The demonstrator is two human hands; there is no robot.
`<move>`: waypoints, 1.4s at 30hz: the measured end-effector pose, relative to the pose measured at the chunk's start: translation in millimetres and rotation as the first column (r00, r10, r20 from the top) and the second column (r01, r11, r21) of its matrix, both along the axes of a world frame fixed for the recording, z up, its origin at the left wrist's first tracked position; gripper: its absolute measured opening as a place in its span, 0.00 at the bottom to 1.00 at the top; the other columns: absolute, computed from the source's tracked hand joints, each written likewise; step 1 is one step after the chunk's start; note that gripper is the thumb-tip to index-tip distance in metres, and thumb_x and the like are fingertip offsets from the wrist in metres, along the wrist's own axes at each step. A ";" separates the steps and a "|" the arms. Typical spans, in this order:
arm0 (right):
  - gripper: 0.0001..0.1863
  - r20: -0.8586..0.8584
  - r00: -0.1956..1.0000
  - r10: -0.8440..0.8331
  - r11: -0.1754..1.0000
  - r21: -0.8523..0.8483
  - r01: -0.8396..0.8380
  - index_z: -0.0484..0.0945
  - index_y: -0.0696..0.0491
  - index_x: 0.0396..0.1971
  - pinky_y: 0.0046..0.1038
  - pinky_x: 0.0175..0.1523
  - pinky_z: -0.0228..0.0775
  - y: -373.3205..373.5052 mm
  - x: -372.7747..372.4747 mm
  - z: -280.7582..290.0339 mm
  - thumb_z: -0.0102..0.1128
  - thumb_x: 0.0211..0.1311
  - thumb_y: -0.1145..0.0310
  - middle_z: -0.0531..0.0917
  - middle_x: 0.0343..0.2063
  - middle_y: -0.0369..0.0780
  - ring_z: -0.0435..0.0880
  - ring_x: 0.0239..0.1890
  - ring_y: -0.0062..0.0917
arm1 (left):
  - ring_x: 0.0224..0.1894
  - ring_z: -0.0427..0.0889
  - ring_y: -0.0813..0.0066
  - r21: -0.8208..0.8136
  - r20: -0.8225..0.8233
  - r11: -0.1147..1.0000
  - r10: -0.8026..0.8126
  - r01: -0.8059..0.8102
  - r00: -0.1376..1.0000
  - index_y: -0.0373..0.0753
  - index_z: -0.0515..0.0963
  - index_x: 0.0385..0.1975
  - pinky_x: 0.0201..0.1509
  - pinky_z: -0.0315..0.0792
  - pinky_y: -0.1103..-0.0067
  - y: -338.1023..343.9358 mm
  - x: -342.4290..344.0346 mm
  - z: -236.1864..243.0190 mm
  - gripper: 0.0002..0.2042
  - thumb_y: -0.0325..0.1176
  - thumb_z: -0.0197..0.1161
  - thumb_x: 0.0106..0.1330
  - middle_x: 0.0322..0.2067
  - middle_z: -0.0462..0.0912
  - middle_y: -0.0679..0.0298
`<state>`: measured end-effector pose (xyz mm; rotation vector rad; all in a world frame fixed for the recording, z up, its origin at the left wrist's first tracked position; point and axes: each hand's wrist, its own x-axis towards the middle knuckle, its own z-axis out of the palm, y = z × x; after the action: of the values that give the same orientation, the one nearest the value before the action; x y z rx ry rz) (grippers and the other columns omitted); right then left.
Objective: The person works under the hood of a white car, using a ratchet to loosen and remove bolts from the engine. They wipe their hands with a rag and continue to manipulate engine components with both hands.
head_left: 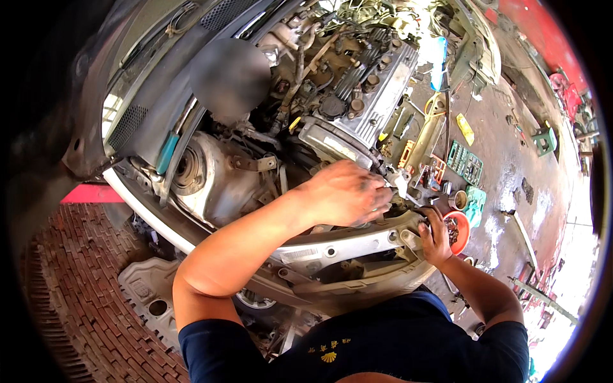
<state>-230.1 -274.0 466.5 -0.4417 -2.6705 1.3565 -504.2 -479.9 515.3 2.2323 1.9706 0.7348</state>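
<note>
My left hand (pixel 348 193) reaches over the front of an open engine bay, its fingers curled inward and darkened with grime. What they hold, if anything, is hidden beneath the hand. Just right of the fingertips is a small white piece (pixel 401 182). My right hand (pixel 435 237) is at the right end of the silver front crossmember (pixel 306 251), fingers bent and thumb apart. Nothing plainly shows in its grasp. Beyond my left hand lies the engine (pixel 383 89), with its ribbed silver cover and round openings along the top.
A red bowl (pixel 461 225) of small metal parts stands beside my right hand. Green socket cases (pixel 465 163), a yellow object (pixel 465 129) and scattered tools lie on the floor at right. A teal-handled screwdriver (pixel 168 153) rests at the left fender. A blurred round patch covers part of the far side.
</note>
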 end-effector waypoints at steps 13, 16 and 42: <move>0.25 -0.042 0.999 0.022 0.997 0.079 -0.019 0.76 0.65 0.57 0.42 0.60 0.69 -0.7 -1.8 -0.3 0.51 0.76 0.57 0.77 0.51 0.55 0.79 0.52 0.50 | 0.29 0.86 0.59 0.102 -0.011 0.994 -0.030 0.031 0.999 0.42 0.76 0.33 0.31 0.79 0.65 3.2 5.7 14.5 0.12 0.43 0.65 0.71 0.27 0.81 0.62; 0.25 -0.035 0.999 0.023 0.987 0.161 -0.017 0.76 0.65 0.57 0.41 0.61 0.69 -1.7 -1.5 0.4 0.51 0.76 0.57 0.78 0.51 0.55 0.79 0.52 0.50 | 0.29 0.86 0.59 0.050 -0.006 0.999 -0.016 0.016 1.000 0.42 0.77 0.34 0.32 0.80 0.65 4.2 7.8 13.9 0.12 0.43 0.64 0.71 0.27 0.82 0.62; 0.27 -0.035 0.999 0.002 0.998 0.068 0.001 0.76 0.63 0.56 0.43 0.60 0.71 2.2 -0.1 -5.7 0.52 0.77 0.52 0.79 0.50 0.56 0.79 0.52 0.54 | 0.35 0.88 0.61 -0.001 -0.051 1.000 -0.014 0.014 0.999 0.43 0.78 0.35 0.37 0.82 0.65 1.7 6.5 15.6 0.11 0.44 0.65 0.71 0.29 0.83 0.63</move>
<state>-230.2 -271.8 460.8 -0.4062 -2.6795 1.2569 -497.6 -478.1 530.9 2.2846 1.9748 0.6824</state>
